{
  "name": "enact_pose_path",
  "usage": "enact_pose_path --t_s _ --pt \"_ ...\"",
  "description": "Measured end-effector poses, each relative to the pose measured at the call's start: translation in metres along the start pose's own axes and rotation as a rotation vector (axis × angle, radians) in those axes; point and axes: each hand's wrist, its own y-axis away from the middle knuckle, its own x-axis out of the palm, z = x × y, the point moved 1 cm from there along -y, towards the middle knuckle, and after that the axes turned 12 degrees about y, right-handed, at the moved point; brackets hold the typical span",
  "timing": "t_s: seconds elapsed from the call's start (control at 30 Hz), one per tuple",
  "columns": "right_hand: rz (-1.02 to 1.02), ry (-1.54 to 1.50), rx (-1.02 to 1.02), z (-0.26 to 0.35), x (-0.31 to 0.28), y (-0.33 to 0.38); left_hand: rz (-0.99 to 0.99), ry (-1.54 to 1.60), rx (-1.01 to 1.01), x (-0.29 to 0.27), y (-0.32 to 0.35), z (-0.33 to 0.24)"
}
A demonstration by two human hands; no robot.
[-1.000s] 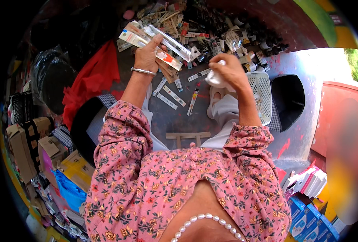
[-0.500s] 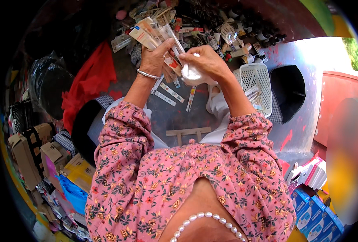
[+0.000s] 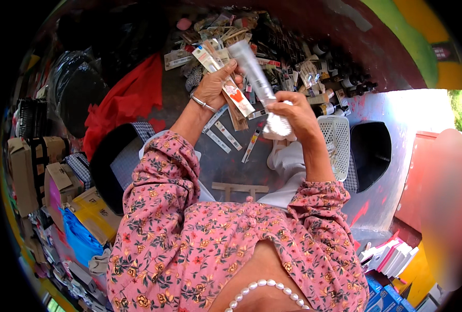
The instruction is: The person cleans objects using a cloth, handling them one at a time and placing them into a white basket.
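Note:
My left hand [image 3: 216, 87] is closed round several slim, flat packages [image 3: 234, 96], the front one printed with a red figure. Between the fingers of my right hand [image 3: 299, 115] is the lower end of a long, narrow clear package [image 3: 252, 70], blurred by motion and tilted up to the left. The same hand also holds a bunched white cloth [image 3: 278, 127]. On the floor below my hands lie several narrow packages, among them a white strip [image 3: 228, 135] and a yellow-and-dark one [image 3: 250, 145].
A heap of small packaged goods [image 3: 288, 52] spreads across the far side, with dark bottles [image 3: 353, 80] at its right. A white perforated basket [image 3: 325, 124] stands right, beside a black container [image 3: 375, 151]. Red cloth [image 3: 121, 109] and cardboard boxes [image 3: 59, 179] are at left.
My right hand has moved right and nearer, drawing the clear package and white cloth away from the bundle. My left hand still grips the other packages. The whole view has shifted slightly.

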Motion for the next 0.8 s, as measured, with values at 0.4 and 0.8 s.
enact_pose_path --t_s 0.4,0.8 --pt "-0.123 -0.098 -0.05 0.02 0.006 -0.002 0.148 -0.032 -0.127 0.017 0.003 0.013" --pt "0.029 0.251 -0.054 0.0 0.02 -0.007 -0.065 -0.004 0.011 -0.006 -0.004 0.0"
